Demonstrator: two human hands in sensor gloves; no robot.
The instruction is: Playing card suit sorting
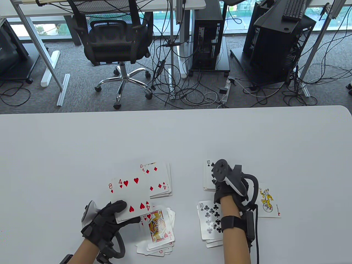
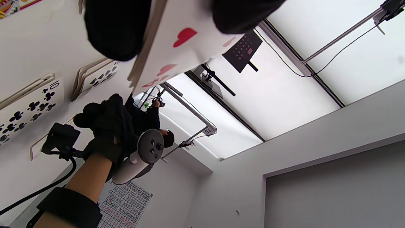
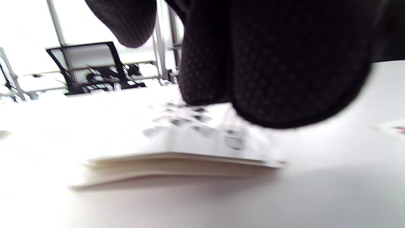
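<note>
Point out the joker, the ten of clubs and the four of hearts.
joker (image 1: 268, 202): table view, on the jester picture.
ten of clubs (image 1: 209, 220): table view, on the centre pips.
four of hearts (image 1: 132, 192): table view, on the blank middle.

The left hand (image 1: 106, 220) sits at seven o'clock, thumb on top and fingers (image 1: 129, 221) curled beneath in a pinch. The right hand (image 1: 228, 183) reaches toward twelve o'clock from five, fingers (image 3: 278, 79) pressed down flat.

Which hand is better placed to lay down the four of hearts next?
Left. The left hand already pinches the four of hearts, above the 8 card. The right hand rests on the spade pile.
</note>
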